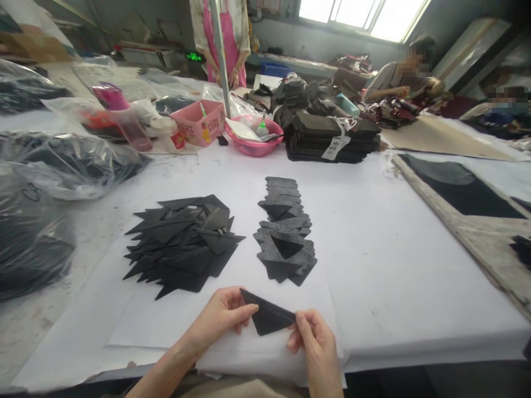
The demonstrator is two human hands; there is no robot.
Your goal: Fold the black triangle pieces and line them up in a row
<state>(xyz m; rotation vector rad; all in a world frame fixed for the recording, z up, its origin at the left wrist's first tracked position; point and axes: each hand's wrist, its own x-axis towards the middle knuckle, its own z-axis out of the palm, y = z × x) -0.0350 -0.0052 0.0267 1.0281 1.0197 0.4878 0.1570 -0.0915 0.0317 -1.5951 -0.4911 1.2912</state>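
Note:
A black triangular piece of material [269, 317] is stretched between my two hands above the near part of the white-covered table. My left hand [227, 310] pinches its upper left corner between thumb and fingers. At its right corner, my right hand [312, 331] grips it the same way. Beyond my left hand lies a heap of similar black triangular pieces [182, 243]. Straight ahead, a row of overlapping grey-backed pieces [282, 193] runs away from me, with a loose black triangle [286, 247] on top of it.
A pink basin [254, 145], a pink box [199, 122] and a tied stack of black pieces [332, 135] stand at the back. Plastic bags [74, 160] of dark material line the left. A board [460, 221] lies right. Other people are beyond the table.

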